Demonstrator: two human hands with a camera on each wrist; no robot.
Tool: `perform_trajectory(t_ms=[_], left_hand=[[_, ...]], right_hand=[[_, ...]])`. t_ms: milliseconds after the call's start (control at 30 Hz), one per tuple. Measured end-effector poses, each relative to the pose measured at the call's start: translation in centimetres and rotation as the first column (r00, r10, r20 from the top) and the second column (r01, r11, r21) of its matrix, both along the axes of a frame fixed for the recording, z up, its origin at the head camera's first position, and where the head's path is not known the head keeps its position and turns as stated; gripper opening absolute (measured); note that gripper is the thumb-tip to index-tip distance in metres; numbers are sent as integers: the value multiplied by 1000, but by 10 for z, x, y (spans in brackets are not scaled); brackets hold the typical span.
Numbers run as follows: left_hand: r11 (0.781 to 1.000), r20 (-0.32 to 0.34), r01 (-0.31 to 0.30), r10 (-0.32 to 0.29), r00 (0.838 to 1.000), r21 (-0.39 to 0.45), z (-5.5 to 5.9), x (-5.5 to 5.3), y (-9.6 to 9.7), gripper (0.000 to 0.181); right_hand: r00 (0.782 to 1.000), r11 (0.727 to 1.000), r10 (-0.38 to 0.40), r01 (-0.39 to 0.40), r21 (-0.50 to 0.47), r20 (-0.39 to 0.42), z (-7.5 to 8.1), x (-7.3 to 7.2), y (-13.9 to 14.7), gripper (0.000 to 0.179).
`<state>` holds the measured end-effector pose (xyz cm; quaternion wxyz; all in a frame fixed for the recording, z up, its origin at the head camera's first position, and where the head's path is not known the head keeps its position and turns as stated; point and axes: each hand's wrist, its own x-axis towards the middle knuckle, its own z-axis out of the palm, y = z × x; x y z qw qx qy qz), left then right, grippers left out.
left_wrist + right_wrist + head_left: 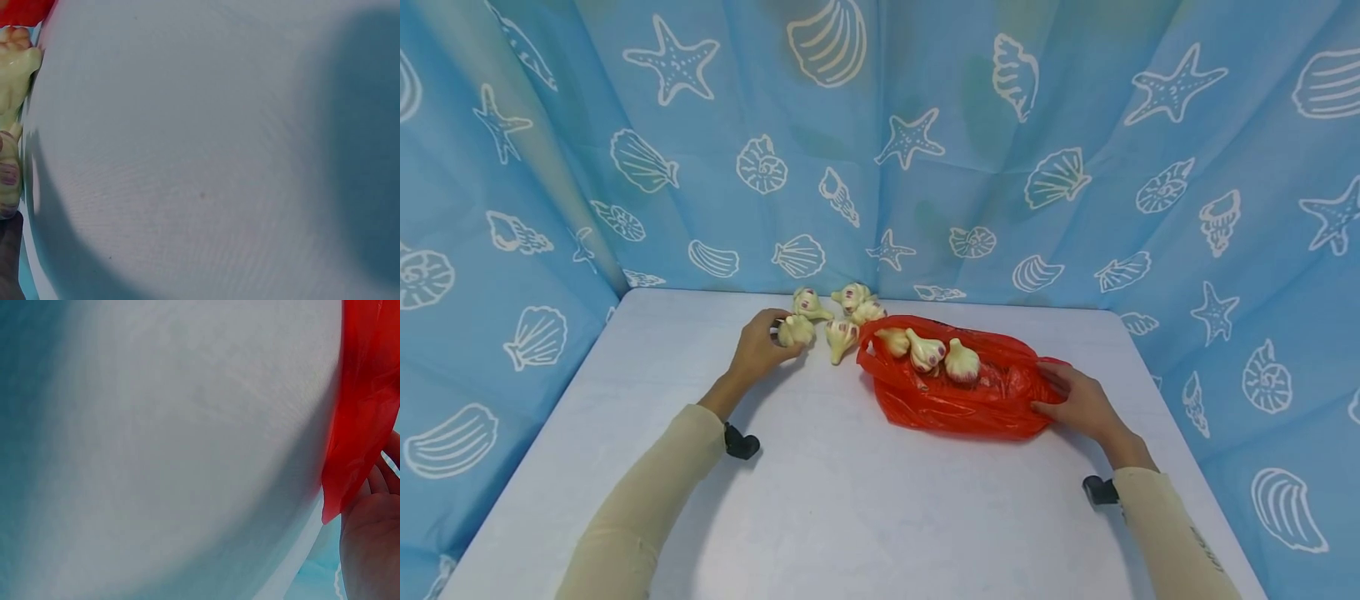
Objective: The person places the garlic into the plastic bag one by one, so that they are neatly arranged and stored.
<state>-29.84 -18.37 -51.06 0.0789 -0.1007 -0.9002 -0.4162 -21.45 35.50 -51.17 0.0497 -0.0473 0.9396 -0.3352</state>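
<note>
On the left side of the table, my left hand [761, 346] grips a pale garlic bulb [796, 331] between fingers and thumb. At the edge of the left wrist view, that bulb [9, 178] shows purple marks next to a fingertip. A red plastic bag [962, 417] lies on its side, with several garlic bulbs [962, 362] at its left part. My right hand [1082, 404] holds the bag's right end, thumb in front and fingers at the back. In the right wrist view the red film [362, 425] hides part of the fingers.
Several loose garlic bulbs [842, 337] lie between my left hand and the bag, close to the table's back edge. A white cloth covers the table [880, 517]. Blue curtains [880, 208] with shell prints hang behind it and at both sides.
</note>
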Motion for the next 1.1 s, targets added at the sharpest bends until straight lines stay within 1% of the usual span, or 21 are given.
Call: perform_trajectory(t_ms=[133,333,500,600,700,833,900,1100], left_hand=[[1000,-2,-7,7,1000,9,2,-1,-2,65],[999,-28,-13,14,1000,40,7,0,-4,66],[999,-28,-26,27,999,33,6,0,-5,64],[999,-43,-24,26,999,38,8,-1,-4,64],[998,-81,-13,17,997,59,12,-1,-3,62],[997,-128,6,4,992,76,22,-3,1,62],[996,-135,18,-7,991,84,28,-3,5,62],[988,-125,71,-54,991,139,43,-4,24,61]], right_hand=[[1000,1000,3,-3,2,-2,1,0,-1,89],[1000,1000,0,0,10,-4,3,0,-1,89],[1000,1000,6,-6,9,0,2,-2,-1,90],[1000,1000,0,0,6,3,2,-3,-1,89],[1000,1000,5,-5,3,6,2,-3,-1,89],[1000,1000,-2,2,6,14,3,-3,-1,89],[1000,1000,-3,3,9,16,3,-3,-1,89],[1000,1000,-6,5,15,23,1,-2,0,89]])
